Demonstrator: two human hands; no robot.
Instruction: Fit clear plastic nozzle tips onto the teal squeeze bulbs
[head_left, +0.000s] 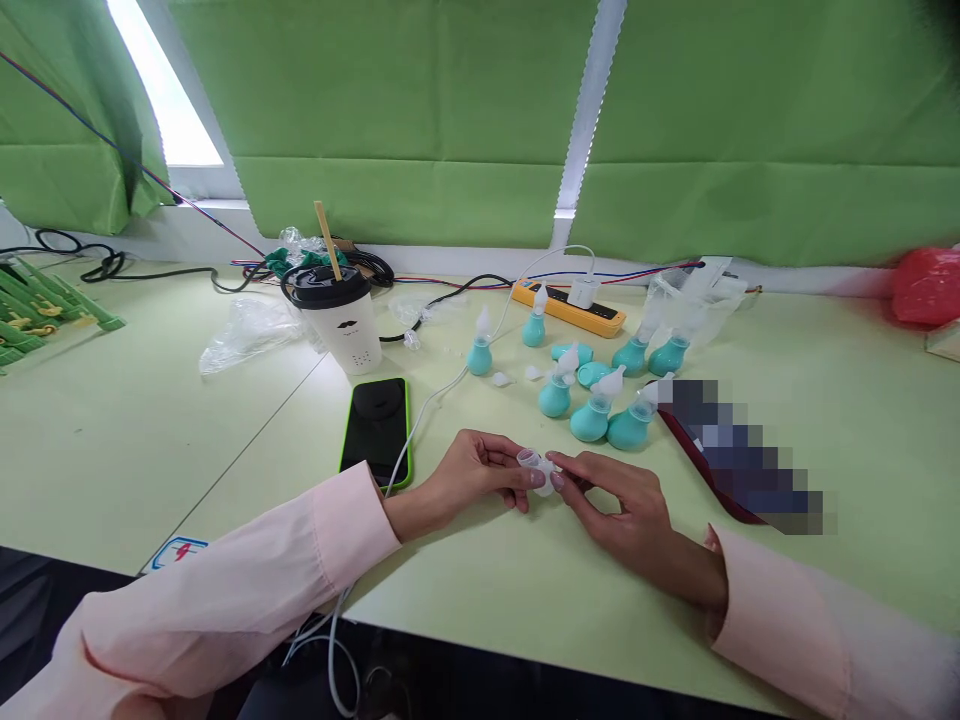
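Between my two hands, just above the near part of the table, is a small translucent white plastic piece (529, 458) with a round open end. My left hand (480, 472) pinches it between thumb and fingers. From the other side, the thumb and forefinger of my right hand (622, 500) close on its right end. Beyond them stand several turquoise squeeze bulbs with clear pointed nozzles, among them a bulb (555, 396) and a bulb (590, 418). Turquoise bulbs without nozzles (595, 375) lie among them, and small white bits (502, 379) lie nearby.
A phone in a green case (377, 425) lies left, with a white cable (420, 415) across it. Behind it stands a lidded cup with a straw (345, 325). Further back are an orange power strip (568, 307) and plastic bags (694, 300). A blurred, dark-red-edged object (709, 478) lies right.
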